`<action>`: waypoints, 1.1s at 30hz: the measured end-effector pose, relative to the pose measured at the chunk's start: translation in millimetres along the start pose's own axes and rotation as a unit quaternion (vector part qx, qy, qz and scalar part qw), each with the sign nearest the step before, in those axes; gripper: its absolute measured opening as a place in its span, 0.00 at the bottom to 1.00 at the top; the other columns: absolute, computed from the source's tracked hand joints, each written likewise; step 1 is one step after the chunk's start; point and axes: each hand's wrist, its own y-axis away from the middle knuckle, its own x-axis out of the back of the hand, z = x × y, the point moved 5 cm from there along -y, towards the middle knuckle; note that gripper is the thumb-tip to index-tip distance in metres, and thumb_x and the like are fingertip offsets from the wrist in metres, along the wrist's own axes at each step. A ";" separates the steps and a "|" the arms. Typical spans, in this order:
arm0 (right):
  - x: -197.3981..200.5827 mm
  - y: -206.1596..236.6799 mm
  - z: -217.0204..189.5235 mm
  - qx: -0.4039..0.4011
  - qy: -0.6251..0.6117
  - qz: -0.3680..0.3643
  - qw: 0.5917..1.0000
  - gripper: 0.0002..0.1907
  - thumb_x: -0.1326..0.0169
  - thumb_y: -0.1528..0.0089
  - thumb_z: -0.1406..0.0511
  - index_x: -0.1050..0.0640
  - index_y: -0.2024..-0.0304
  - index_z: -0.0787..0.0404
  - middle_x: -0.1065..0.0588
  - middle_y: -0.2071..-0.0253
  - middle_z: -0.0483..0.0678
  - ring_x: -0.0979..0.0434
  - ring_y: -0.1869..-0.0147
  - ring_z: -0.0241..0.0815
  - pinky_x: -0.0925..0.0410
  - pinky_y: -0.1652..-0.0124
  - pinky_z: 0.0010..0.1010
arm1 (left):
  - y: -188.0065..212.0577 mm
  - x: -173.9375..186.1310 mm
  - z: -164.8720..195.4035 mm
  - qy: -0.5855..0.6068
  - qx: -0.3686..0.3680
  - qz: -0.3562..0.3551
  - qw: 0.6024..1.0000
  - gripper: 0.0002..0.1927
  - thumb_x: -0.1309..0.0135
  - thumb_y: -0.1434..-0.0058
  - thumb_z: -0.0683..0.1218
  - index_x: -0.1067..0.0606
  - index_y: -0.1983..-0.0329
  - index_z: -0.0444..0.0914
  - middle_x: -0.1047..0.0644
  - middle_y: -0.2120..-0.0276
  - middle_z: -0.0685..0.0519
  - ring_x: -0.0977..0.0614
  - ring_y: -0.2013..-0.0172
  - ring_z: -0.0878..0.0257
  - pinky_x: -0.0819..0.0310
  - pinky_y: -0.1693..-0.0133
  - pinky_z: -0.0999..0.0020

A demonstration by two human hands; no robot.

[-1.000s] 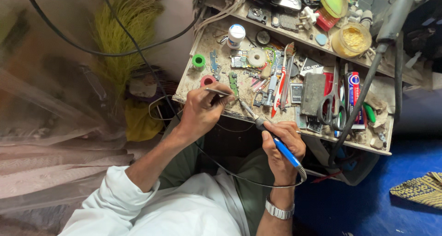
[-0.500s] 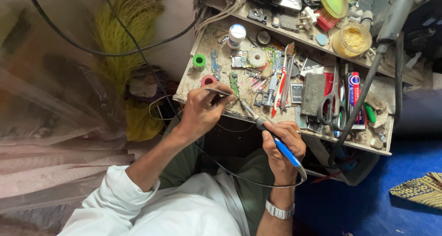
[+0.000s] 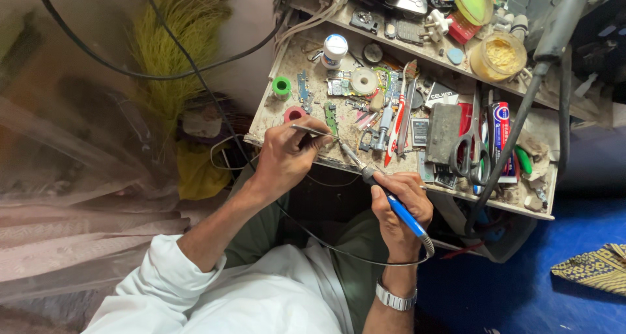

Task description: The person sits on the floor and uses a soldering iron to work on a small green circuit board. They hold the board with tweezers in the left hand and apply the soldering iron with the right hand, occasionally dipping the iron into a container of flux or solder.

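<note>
As the soldering iron (image 3: 385,194) angled up-left toward the small green circuit board (image 3: 331,120) near the bench's front edge, its tip sat just beside the board. Right hand (image 3: 399,207) was wrapped tight round the blue handle; left hand (image 3: 283,155) pinched metal tweezers (image 3: 312,131), points aimed at the same spot. Looked like mid-solder on one joint. Next move prob. needs a steady tip & a firm tweezer hold. Further out: red tape roll (image 3: 294,114), scissors (image 3: 475,153), cluttered workbench (image 3: 277,109).
</note>
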 end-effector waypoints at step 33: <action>-0.1 -0.3 -1.8 0.012 -0.004 -0.001 1.000 0.11 0.39 0.43 0.72 0.18 0.57 0.66 0.24 0.66 0.48 0.25 0.56 0.42 0.32 0.51 0.30 | 0.6 0.8 -1.3 0.016 -0.008 -0.013 1.000 0.04 0.38 0.37 0.37 0.22 0.60 0.35 0.21 0.72 0.55 0.25 0.74 0.71 0.31 0.72 0.72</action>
